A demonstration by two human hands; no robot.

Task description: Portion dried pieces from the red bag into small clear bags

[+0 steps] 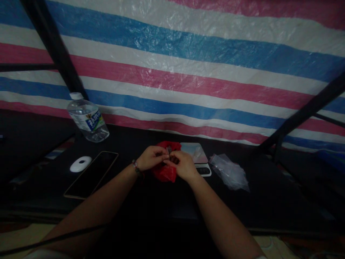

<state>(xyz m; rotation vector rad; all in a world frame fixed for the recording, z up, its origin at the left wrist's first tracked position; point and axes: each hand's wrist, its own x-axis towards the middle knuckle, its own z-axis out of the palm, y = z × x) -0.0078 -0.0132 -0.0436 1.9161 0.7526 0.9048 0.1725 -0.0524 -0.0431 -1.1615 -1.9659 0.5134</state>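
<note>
Left hand and right hand close together over a red bag on the dark tabletop, fingers curled inward, tips nearly meeting, whether pinching anything too dim to tell, scale just behind the right hand, clear bags beyond.

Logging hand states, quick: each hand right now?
Left hand: curled over the red plastic; grip contents unclear.
Right hand: curled, partly over it; grip contents unclear.

One red bag, one scale, one phone, one bottle and one white oval device show. The overlapping clear bags cannot be counted.
</note>
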